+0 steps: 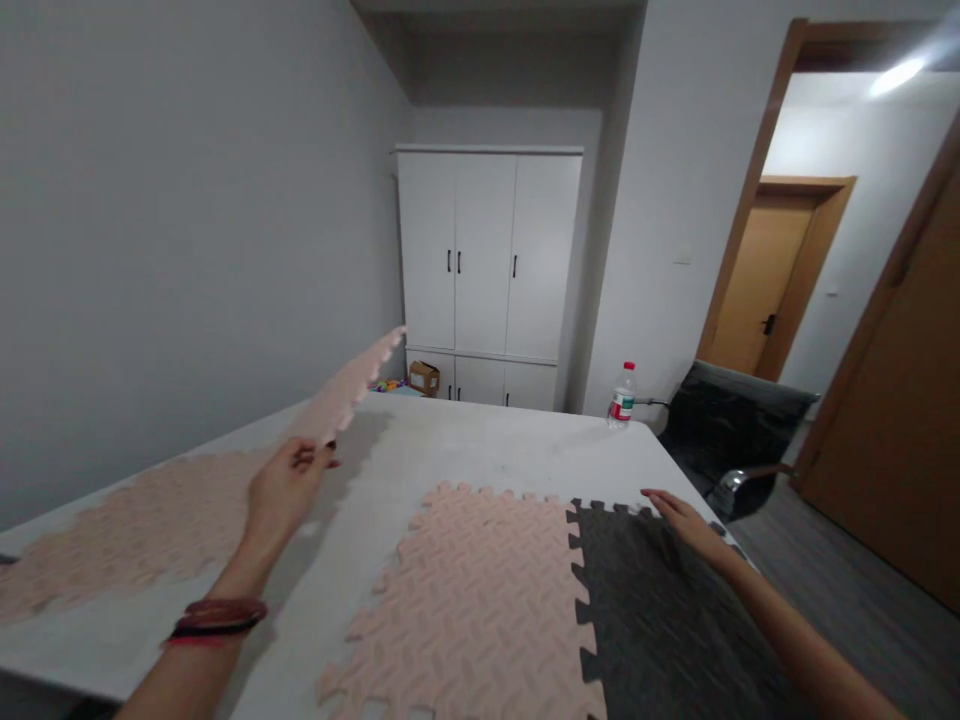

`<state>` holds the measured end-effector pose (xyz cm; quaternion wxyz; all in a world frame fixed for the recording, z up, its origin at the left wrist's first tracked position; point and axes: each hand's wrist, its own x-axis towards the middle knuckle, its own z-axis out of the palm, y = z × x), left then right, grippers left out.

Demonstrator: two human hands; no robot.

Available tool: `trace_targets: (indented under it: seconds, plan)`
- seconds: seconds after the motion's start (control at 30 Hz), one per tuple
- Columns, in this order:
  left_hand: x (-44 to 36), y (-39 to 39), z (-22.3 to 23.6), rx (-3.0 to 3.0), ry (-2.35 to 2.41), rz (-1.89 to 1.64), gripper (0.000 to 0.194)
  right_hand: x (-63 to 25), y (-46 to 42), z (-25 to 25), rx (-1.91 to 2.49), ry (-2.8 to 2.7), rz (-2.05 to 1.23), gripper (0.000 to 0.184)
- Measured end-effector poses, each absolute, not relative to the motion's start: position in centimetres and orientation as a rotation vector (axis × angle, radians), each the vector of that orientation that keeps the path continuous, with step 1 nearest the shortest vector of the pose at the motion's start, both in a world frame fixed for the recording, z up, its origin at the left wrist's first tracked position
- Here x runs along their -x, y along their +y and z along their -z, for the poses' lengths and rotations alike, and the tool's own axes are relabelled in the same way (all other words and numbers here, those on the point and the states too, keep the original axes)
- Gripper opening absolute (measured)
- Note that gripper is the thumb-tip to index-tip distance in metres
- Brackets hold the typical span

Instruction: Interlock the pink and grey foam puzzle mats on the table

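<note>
My left hand [289,485] is closed on the near edge of a pink foam mat tile [349,390], which is raised and tilted above the table. Below and to the left lies more pink foam matting [150,515], flat and slightly blurred. In front of me a pink tile with a tread pattern [487,590] lies beside a dark grey tile [660,610], their toothed edges meeting. Over the far right part of the dark tile is my right hand [686,520], fingers stretched out and holding nothing; whether it touches the tile I cannot tell.
The white table [480,435] carries a clear bottle with a red cap [622,398] at its far right corner. Beyond its right edge stands a black chair [731,430]. A white cabinet [487,250] and a small cardboard box [424,377] are behind; a wall runs along the left.
</note>
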<state>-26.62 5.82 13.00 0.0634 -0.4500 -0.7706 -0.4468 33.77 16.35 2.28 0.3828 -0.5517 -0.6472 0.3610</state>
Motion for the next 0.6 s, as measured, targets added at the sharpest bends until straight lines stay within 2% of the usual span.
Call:
trace_targets:
  seconds: [0.13, 0.3, 0.37, 0.47, 0.6]
  plan:
    - [15.0, 10.8, -13.3, 1.995, -2.028, 1.364, 0.023, -37.2, 16.9, -3.6, 1.411, -1.433, -1.051, 0.062]
    - [1.7, 17.0, -10.7, 2.468, -1.856, 1.108, 0.024, -40.7, 16.8, -5.4, 1.224, -0.98, -1.318, 0.07]
    - [-2.0, 18.6, -8.9, 2.572, -1.849, 0.95, 0.028, -41.7, 17.1, -5.4, 1.301, -0.938, -1.244, 0.072]
    - [-5.6, 19.9, -6.3, 2.646, -1.855, 0.716, 0.029, -42.7, 18.0, -4.0, 1.666, -1.016, -1.034, 0.068]
    - [-7.3, 20.8, -4.0, 2.654, -1.839, 0.498, 0.03, -42.9, 20.1, -1.4, 1.955, -1.106, -0.861, 0.048]
